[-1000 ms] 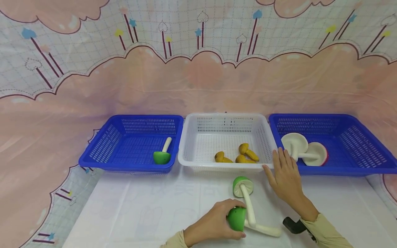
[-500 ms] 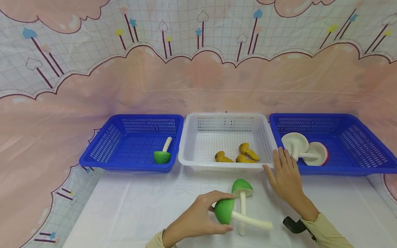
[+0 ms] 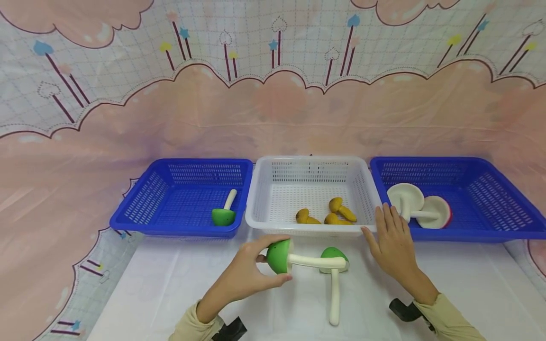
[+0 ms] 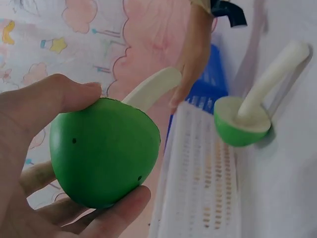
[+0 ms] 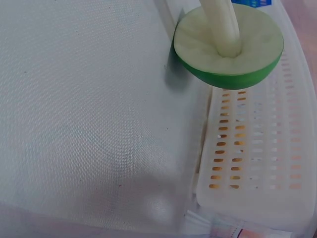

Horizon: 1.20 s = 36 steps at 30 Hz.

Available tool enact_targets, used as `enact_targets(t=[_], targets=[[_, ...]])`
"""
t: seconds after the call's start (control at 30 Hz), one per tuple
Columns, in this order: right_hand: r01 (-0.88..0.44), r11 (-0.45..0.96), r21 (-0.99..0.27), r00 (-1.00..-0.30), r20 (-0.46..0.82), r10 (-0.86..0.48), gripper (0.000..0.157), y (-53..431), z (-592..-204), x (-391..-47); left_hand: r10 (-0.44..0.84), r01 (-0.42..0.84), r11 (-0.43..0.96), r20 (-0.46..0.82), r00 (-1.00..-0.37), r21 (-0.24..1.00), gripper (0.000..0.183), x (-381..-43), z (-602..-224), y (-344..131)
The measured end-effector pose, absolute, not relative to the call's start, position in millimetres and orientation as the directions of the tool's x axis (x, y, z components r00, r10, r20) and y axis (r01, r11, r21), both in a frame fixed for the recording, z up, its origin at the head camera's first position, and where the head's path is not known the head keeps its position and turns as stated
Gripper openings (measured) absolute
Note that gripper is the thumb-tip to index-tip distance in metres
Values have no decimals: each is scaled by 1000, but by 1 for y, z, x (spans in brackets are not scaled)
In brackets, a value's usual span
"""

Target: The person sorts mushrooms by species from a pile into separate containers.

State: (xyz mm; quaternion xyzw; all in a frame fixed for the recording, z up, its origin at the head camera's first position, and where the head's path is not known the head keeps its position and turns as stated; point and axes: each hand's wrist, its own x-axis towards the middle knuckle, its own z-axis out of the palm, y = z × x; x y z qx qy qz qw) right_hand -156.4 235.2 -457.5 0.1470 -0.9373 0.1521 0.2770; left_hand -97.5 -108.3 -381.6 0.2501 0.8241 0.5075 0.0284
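Observation:
My left hand (image 3: pixel 245 270) holds a green-capped toy mushroom (image 3: pixel 279 257) by its cap, thumb and fingers on opposite sides. Its pale stem points to the right. In the left wrist view, the same mushroom (image 4: pixel 105 151) shows a few dark dots on the cap. A second green-capped mushroom (image 3: pixel 334 298) lies on the white tabletop, cap towards the baskets; the held stem overlaps its cap in the head view. My right hand (image 3: pixel 394 244) lies with straight fingers at the adjoining front corners of the white basket (image 3: pixel 307 228) and the right blue basket (image 3: pixel 477 234).
Several yellow mushrooms (image 3: pixel 337 206) lie in the white basket. One green-capped mushroom (image 3: pixel 223 217) is in the left blue basket (image 3: pixel 170 228). Two white mushrooms (image 3: pixel 432 206), one edged in red, lie in the right blue basket. A patterned cloth (image 3: pixel 298 109) hangs behind.
My left hand has lifted the green-capped mushroom and carried it left and towards the baskets. The other green-capped mushroom has rolled, its stem now pointing straight towards me. My right hand stays put.

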Motion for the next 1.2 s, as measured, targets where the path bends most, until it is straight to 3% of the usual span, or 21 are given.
enact_targets(t=[0.4,0.83,1.2], targets=[[-364,910,-197,-803,561,-200,69,234,-458,-157,308,404,397,294,-905,824,67,-115,-371,-143],[-363,911,-197,-805,558,-201,68,234,-457,-156,102,309,508,300,-949,804,63,-122,-338,-168],[-351,914,-205,-815,547,-190,67,235,-458,-155,3,317,506,366,-931,802,65,-155,-371,-213]])
